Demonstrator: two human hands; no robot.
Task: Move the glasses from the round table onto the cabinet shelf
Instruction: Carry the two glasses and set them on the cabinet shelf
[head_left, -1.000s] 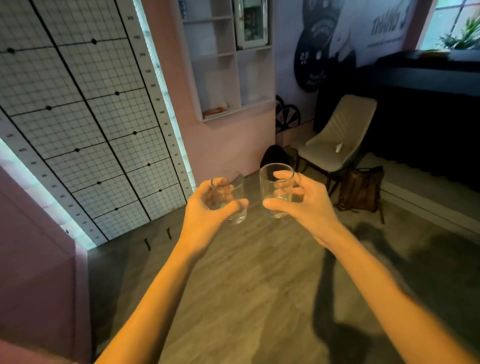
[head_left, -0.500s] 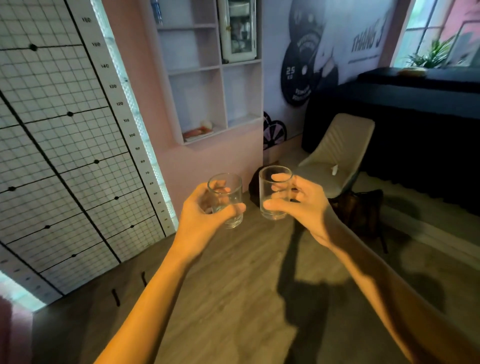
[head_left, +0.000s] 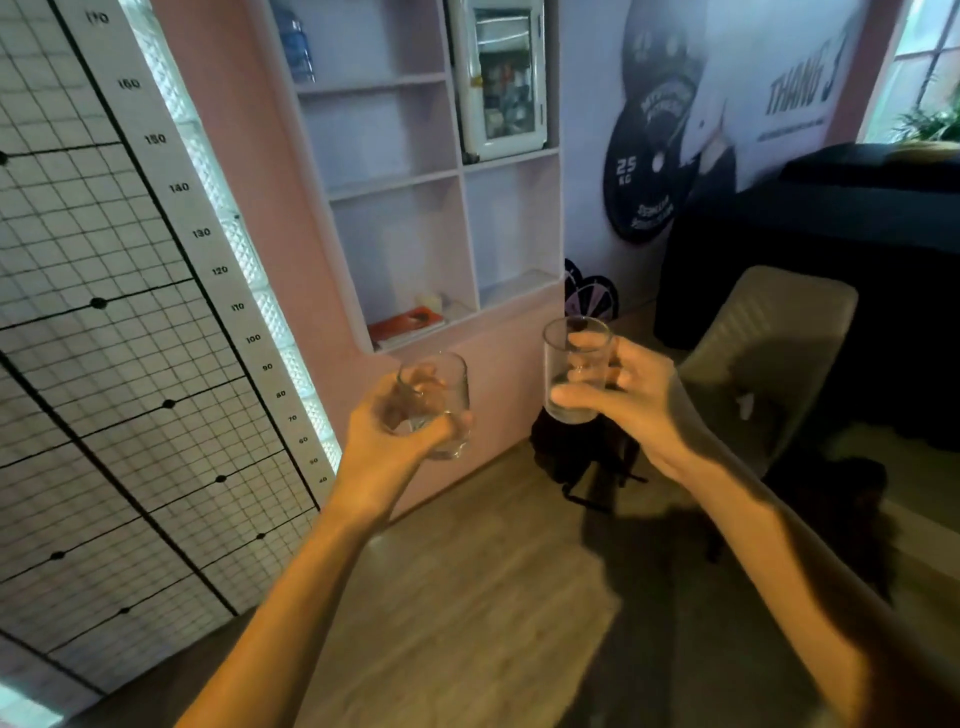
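My left hand (head_left: 387, 447) grips a short clear glass (head_left: 451, 387), held upright in front of me. My right hand (head_left: 631, 402) grips a taller clear glass (head_left: 563, 345), also upright, a little higher and to the right. Both glasses hang in the air just below the white cabinet shelf unit (head_left: 467, 234) set in the pink wall. Its lowest left compartment holds an orange book (head_left: 408, 321); the lowest right compartment (head_left: 517, 283) looks bare. The round table is out of view.
A small glass-door fridge (head_left: 506, 83) sits in the upper right compartment and a water bottle (head_left: 296, 44) in the upper left. A beige chair (head_left: 763, 338), a dark bag (head_left: 566, 457) on the floor and a dark counter (head_left: 831, 234) stand to the right. A grid-marked wall (head_left: 104, 312) fills the left.
The shelf unit has come much closer and larger in view. Both hands have risen with their glasses and spread a little apart.
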